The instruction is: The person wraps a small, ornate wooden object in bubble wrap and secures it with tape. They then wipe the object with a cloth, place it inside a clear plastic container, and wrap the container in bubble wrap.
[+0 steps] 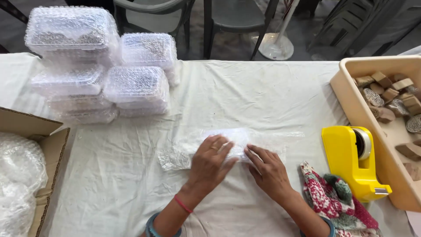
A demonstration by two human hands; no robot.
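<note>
At table centre, we're pressing both hands down on a bubble wrap sheet [228,142] lying flat on the white tablecloth [245,87]. Left hand [209,161] is lying palm-down, fingers spread, on the sheet's near edge; right hand [268,170] is sitting just beside it at 3 o'clock, fingertips on the wrap. Fingertips nearly touching, neither hand is gripping, both resting flat. Sheet is extending toward 9 and 2 o'clock from the hands.

Going outward: knitted red-green cloth [329,197] is lying at 4 o'clock, just beside the right wrist. Yellow tape dispenser [351,162] is sitting at 3 o'clock, touching the beige plastic tray [351,94] holding wooden blocks [390,94]. At 10 o'clock, well apart, we're seeing stacked bubble-wrapped bundles [105,66]. At 8 o'clock, an open cardboard box [48,149] is holding more bubble wrap [17,171]. Chairs [237,17] are standing at 12 o'clock, beyond the table.
</note>
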